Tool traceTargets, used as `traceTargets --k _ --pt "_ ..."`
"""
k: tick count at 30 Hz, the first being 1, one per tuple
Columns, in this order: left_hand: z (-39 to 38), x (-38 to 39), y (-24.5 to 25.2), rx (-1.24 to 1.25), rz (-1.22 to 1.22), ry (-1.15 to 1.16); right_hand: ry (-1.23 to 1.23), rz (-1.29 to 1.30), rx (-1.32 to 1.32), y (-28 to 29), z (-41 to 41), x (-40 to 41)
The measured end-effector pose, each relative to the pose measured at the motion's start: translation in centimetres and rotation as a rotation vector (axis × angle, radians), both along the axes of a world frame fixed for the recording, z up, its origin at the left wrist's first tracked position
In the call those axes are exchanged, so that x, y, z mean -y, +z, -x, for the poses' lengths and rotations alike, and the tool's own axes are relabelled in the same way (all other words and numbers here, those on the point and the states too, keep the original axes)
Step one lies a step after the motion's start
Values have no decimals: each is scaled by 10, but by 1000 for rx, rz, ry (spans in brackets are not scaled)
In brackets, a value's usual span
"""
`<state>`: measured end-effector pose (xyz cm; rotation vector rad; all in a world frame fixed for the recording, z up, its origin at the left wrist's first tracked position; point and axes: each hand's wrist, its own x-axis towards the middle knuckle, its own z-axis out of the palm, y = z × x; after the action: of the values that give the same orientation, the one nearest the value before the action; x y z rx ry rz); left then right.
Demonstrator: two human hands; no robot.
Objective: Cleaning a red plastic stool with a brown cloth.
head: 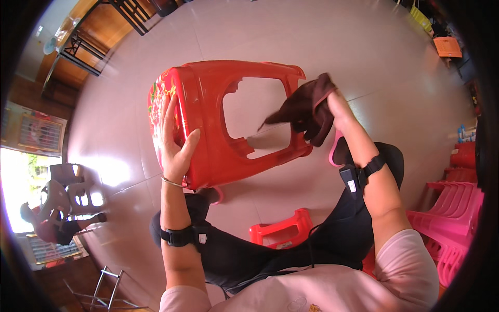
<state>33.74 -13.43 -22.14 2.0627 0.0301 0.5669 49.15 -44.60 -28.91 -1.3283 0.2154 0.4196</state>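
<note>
A red plastic stool [206,117] lies on its side before me, its flower-printed seat facing left and its legs pointing right. My left hand [173,144] rests against the seat with fingers spread, the thumb over the seat's edge. In my right hand [337,109] is a dark brown cloth [312,109], bunched up and hanging beside the stool's leg ends on the right; the fingers are mostly hidden by the cloth. A smaller red plastic stool [278,232] is on the floor between my legs.
Pink plastic chairs [448,214] stand at the right. Grey stools [66,191] and a person [50,230] are at the far left. A metal frame [107,286] is at lower left, a black-legged table [80,52] at upper left, an orange basket [447,46] at upper right.
</note>
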Motion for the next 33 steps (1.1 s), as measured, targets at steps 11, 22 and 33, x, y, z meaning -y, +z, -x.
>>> traceTargets --k 11,22,33 --pt "19 -11 -7 17 -112 -148 100 701 237 -88 -9 1" --pt "13 -3 6 -21 -106 -123 6 852 495 -91 25 -25" --pt "1 -4 14 -23 8 -38 136 916 462 -99 45 -29"
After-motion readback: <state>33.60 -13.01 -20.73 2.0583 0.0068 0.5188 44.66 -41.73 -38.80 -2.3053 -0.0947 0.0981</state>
